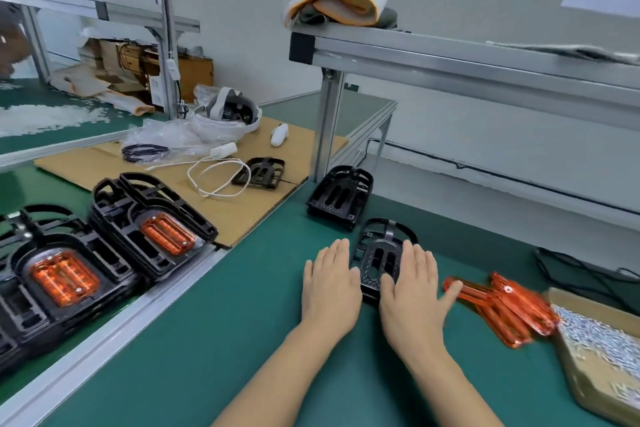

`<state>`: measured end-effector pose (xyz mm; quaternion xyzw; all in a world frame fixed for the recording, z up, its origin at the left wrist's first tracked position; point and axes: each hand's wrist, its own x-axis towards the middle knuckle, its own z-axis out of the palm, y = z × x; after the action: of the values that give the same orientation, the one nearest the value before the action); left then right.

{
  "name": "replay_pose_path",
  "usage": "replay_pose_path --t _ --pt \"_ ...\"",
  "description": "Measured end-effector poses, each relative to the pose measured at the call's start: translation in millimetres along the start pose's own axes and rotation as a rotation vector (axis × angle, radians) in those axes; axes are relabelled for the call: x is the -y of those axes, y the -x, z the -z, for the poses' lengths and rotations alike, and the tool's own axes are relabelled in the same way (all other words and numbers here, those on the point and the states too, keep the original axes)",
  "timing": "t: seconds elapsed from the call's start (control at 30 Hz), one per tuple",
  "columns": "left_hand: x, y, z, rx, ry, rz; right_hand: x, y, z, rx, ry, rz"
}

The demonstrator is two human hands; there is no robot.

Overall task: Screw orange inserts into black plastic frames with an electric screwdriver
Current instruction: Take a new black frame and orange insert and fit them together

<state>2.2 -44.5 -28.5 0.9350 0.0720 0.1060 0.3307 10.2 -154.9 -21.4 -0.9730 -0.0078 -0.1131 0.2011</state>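
Black moulded-plastic frame, slotted, lies flat on the green table mat, right in front, between both hands. Left hand is flat on the mat, fingers straight and together, its edge against the frame's left side. Right hand lies palm-down over the frame's right side, fingers straight, slightly spread, gripping nothing. Loose pile of translucent orange plastic inserts sits just right of the right hand, little finger near its tip; beside that, a cardboard box of small silver screws. No electric screwdriver that I can pick out. Second empty black frame further back; finished frames with orange inserts fitted stacked on the left table. Judgement: frame looks light, stiff, probably slides easily on the mat, so pin it by the outer rim, not the thin ribs. Inserts look thin, glossy, likely slippery and crackable; pinch one by its long edges, lift clear of the pile, seat before driving.
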Motion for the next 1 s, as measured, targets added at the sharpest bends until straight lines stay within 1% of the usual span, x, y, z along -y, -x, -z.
replay_pose_path --t 0.2,0.3,0.4,0.5,0.57,0.63,0.7,0.73,0.77,0.83,0.9,0.97,1.0 --pt "-8.1 -1.5 -15.4 -0.012 0.024 0.127 -17.9 5.1 -6.7 0.053 -0.01 -0.068" --pt "-7.9 -3.6 -19.7 0.011 0.013 0.191 -22.5 8.4 -12.5 0.088 -0.027 -0.074" --pt "-10.9 -5.9 -20.7 0.045 -0.004 0.191 -24.1 8.3 -15.8 0.09 -0.042 -0.063" --pt "-13.2 -5.9 -18.0 0.041 0.057 0.198 -24.6 7.4 -13.9 0.093 -0.061 -0.066" --pt "-16.3 -4.3 -14.1 0.003 0.112 0.177 -26.6 6.7 -9.5 0.085 -0.097 -0.06" --pt "-21.3 -0.5 -10.4 -0.075 0.175 0.129 -29.5 8.2 -1.8 0.038 -0.162 -0.01" --pt "-28.6 5.8 -8.0 -0.154 0.314 0.066 -35.3 12.4 8.2 -0.052 -0.369 0.079" --pt "-33.1 10.2 -8.2 -0.173 0.433 0.039 -38.2 15.1 17.0 -0.083 -0.543 0.094" --pt "-39.7 16.0 -8.3 -0.162 0.563 0.029 -41.1 17.8 27.9 -0.089 -0.741 0.071" --pt "-55.7 29.5 -9.8 -0.072 0.805 0.053 -52.7 22.2 49.1 -0.09 -1.049 -0.005" --pt "-71.3 43.6 -14.2 0.031 0.986 0.068 -69.0 25.1 64.5 -0.099 -1.22 -0.09" --pt "-84.8 56.4 -20.8 0.117 1.024 0.08 -86.6 28.0 79.0 -0.091 -1.338 -0.17" --pt "-90.2 62.3 -26.1 0.173 1.002 0.069 -94.7 31.2 86.5 -0.089 -1.368 -0.187"
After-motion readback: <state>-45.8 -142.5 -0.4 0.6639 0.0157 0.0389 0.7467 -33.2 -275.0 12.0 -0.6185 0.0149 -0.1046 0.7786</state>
